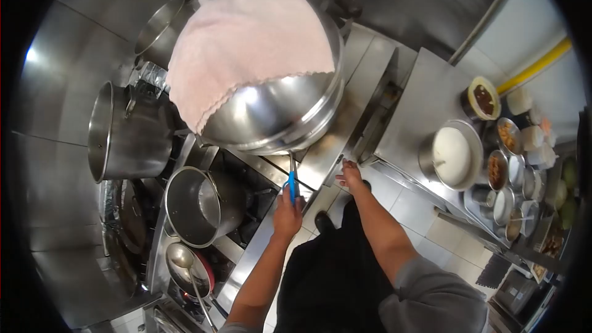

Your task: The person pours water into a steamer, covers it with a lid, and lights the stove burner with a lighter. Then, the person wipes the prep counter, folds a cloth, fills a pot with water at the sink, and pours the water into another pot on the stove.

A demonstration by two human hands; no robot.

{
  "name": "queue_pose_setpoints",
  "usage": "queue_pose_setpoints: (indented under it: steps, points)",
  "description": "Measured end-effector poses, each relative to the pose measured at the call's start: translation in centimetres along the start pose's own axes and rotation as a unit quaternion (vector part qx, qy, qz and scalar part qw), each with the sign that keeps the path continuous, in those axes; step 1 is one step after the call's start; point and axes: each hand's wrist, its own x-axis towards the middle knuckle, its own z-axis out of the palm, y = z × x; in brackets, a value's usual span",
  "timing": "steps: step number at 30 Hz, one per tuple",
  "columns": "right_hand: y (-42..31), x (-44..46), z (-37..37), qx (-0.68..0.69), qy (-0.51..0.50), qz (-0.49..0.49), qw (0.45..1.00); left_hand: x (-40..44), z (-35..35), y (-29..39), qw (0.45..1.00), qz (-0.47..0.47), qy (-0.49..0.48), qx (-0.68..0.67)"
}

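Note:
My left hand (pixel 288 214) is closed around a blue-handled tool (pixel 291 186) with a thin metal shaft, whose exact kind I cannot make out. The shaft points up toward the underside of a big, wide metal pot (pixel 308 134). A domed shiny lid (pixel 259 108) covers this pot, and a pink cloth (pixel 253 37) drapes over most of the lid. My right hand (pixel 350 176) is beside the stove's front edge, close to a small dark knob (pixel 340 159). Its fingers are apart and nothing shows in them.
An empty-looking pot (pixel 203 206) and a pan (pixel 206 271) with a ladle (pixel 183 258) stand on the stove (pixel 250 259). A tall pot (pixel 139 142) stands behind. On the right counter (pixel 410 108) are a pot of white food (pixel 453 154) and several small bowls (pixel 498 169).

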Motion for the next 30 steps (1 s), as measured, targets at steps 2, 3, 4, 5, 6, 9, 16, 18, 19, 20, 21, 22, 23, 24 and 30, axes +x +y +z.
queue_pose_setpoints:
  steps: [2,3,4,5,6,9,16,18,19,20,21,22,23,24,30]
  points:
    - [0.1,2.9,-0.3,0.019,-0.062,0.029,0.998,2.3,-0.3,1.1,0.999,-0.027,-0.011,0.029]
    - [0.6,4.3,-0.3,0.041,-0.095,0.043,0.994,3.9,-0.4,1.3,0.998,-0.042,-0.017,0.043]
    - [0.5,4.6,0.0,0.052,-0.096,0.042,0.993,5.4,-0.7,1.8,0.997,-0.057,-0.023,0.054]
    - [0.0,4.6,0.0,0.061,-0.095,0.042,0.993,6.8,-0.8,2.2,0.995,-0.073,-0.031,0.064]
    - [-0.2,4.3,-0.2,0.07,-0.093,0.042,0.992,8.1,-0.8,2.2,0.994,-0.077,-0.031,0.074]
    - [-0.4,4.3,-0.1,0.141,-0.091,0.041,0.985,9.7,-0.2,2.1,0.995,-0.085,-0.036,0.045]
    - [1.5,6.7,0.3,0.22,-0.112,-0.005,0.969,9.9,0.4,2.4,0.997,-0.043,0.017,0.066]
    - [1.7,6.7,0.4,0.212,-0.119,-0.034,0.97,9.9,0.5,2.7,0.997,-0.032,0.026,0.063]
    - [1.8,6.4,0.6,0.208,-0.123,-0.047,0.969,9.9,0.5,3.0,0.997,-0.028,0.031,0.063]
    - [1.7,5.7,0.7,0.192,-0.11,-0.049,0.974,9.8,0.5,2.9,0.997,-0.029,0.03,0.07]
    - [1.4,4.9,0.7,0.175,-0.098,-0.051,0.978,9.8,0.6,2.9,0.996,-0.03,0.03,0.078]
    - [1.3,4.4,0.7,0.159,-0.086,-0.054,0.982,9.9,0.4,3.2,0.995,-0.031,0.032,0.085]
    - [1.2,3.7,0.5,0.147,-0.088,-0.068,0.983,10.0,0.3,3.5,0.994,-0.045,0.019,0.096]
    - [1.1,3.1,0.1,0.134,-0.091,-0.083,0.983,10.0,0.1,3.9,0.993,-0.059,0.006,0.106]
    - [1.0,-2.1,-1.5,0.034,-0.028,-0.082,0.996,10.3,0.1,3.6,0.986,-0.045,0.026,0.157]
